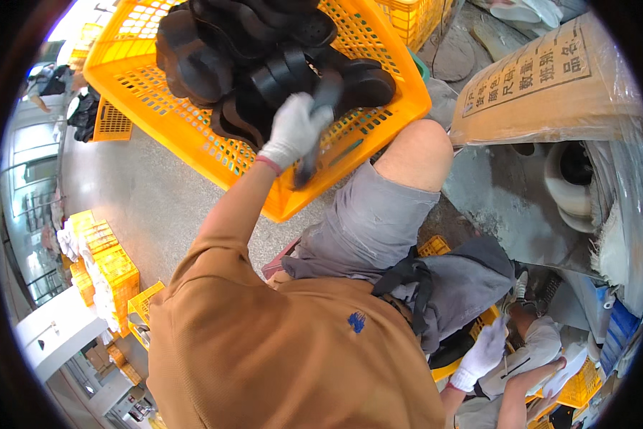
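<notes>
My left hand (293, 132), in a white knit glove with a pink cuff, is closed around a black sandal (327, 91), which is smeared by motion. It is over the near edge of a large yellow plastic crate (243, 168). Black sandals with wide straps (264, 75) are piled in that crate. Low at the right, my right hand (482, 354) wears a matching glove; its fingers look stretched out and I see nothing held. Beside it is another yellow crate (447, 370) with black items, partly hidden by a grey cloth (472, 286).
At the right, a cardboard carton (543, 86) stands on a grey metal machine (507, 193). A co-worker's arm (514, 400) is close to my right hand, with a white piece (568, 368) held there. Stacked yellow crates (110, 268) stand at the left.
</notes>
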`<state>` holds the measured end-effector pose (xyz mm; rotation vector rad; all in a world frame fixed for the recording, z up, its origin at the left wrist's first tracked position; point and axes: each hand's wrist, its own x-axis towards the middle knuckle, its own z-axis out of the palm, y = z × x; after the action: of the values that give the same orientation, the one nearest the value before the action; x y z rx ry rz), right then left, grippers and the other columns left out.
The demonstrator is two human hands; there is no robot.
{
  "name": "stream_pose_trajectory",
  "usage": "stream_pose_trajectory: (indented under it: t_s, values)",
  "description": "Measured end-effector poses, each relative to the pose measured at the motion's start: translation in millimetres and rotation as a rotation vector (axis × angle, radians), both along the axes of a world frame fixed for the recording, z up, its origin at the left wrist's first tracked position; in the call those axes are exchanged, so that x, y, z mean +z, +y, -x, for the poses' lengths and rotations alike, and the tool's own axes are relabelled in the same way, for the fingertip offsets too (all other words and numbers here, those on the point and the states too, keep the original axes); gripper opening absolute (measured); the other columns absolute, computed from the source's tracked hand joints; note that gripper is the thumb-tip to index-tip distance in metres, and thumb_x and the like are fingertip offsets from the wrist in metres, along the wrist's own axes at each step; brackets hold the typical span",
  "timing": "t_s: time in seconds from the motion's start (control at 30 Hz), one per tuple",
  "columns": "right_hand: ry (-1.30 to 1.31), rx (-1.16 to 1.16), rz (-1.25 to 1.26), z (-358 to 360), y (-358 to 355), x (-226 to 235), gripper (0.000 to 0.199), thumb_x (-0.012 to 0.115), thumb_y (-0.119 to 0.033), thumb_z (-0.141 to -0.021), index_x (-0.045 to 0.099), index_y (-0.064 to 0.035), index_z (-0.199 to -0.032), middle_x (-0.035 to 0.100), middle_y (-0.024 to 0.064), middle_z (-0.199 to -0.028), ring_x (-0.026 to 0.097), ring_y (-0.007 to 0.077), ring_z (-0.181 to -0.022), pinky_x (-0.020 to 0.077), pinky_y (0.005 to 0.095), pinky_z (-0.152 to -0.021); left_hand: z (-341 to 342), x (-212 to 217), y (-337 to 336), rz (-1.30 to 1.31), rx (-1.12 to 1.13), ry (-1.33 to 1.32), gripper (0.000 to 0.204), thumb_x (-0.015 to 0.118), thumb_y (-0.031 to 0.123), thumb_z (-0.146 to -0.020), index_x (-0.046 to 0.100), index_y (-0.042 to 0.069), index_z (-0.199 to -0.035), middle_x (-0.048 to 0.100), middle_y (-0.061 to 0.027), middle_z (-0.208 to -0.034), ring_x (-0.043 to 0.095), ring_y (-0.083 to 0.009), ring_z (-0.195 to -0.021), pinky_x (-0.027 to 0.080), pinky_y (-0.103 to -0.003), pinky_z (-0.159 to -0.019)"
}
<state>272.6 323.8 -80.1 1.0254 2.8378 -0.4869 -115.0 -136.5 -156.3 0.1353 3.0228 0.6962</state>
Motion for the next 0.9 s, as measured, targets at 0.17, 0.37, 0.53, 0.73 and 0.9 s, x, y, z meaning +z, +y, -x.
stream_pose_trajectory:
  t_s: [0.17, 0.37, 0.53, 0.73, 0.9]
  values:
    - [0.531, 0.462, 0.635, 111, -107, 39, 0.107, 0.094, -0.022, -0.078, 0.037, 0.0116, -0.162, 0.047, 0.0288, -0.164, 0.042, 0.0385, -0.156, 0.0327, 0.0444, -0.128, -36, 176, 49, -1.393, 0.395, -0.174, 0.025, 0.066, 0.024, -0.108, 0.07, 0.004, -0.121, 0.077, -0.0094, -0.112, 0.076, -0.0201, -0.097, 0.062, -0.038, -0.09]
    - [0.758, -0.14, 0.552, 104, -91, 62, 0.046, 0.069, -0.006, -0.1, 0.062, 0.0119, -0.141, 0.068, 0.0242, -0.141, 0.067, 0.0353, -0.129, 0.0522, 0.0463, -0.113, -117, 85, 191, -1.05, -0.161, -0.583, 0.059, 0.079, 0.031, -0.1, 0.054, -0.002, -0.142, 0.068, -0.0121, -0.123, 0.065, -0.0183, -0.114, 0.056, -0.035, -0.096]
    - [0.737, -0.86, 1.077, 63, -84, 83, 0.051, 0.069, -0.007, -0.103, 0.055, 0.0007, -0.151, 0.064, 0.0151, -0.148, 0.066, 0.0326, -0.129, 0.0625, 0.0477, -0.104, -129, 21, 316, -1.639, -0.097, -1.581, 0.039, 0.073, 0.024, -0.103, 0.065, 0.0, -0.133, 0.075, -0.0148, -0.123, 0.075, -0.0296, -0.113, 0.063, -0.045, -0.1]
    - [1.243, -0.356, 1.0, 116, -50, 44, 0.063, 0.069, -0.017, -0.105, 0.042, 0.0006, -0.159, 0.057, 0.0167, -0.152, 0.062, 0.0296, -0.135, 0.0592, 0.0458, -0.108, -83, 36, 440, -1.802, 0.024, -1.585, 0.044, 0.066, 0.029, -0.107, 0.063, -0.001, -0.139, 0.071, -0.0192, -0.132, 0.071, -0.032, -0.119, 0.058, -0.046, -0.108]
    - [0.514, 0.161, -0.287, 217, 84, 0, 0.032, 0.082, -0.022, -0.083, 0.077, -0.0132, -0.114, 0.072, 0.023, -0.121, 0.071, 0.0439, -0.108, 0.0589, 0.0526, -0.089, 16, 30, 385, -0.023, -0.524, -0.578, 0.079, 0.053, 0.064, -0.106, 0.05, 0.007, -0.161, 0.061, -0.0216, -0.153, 0.057, -0.0338, -0.143, 0.04, -0.047, -0.122]
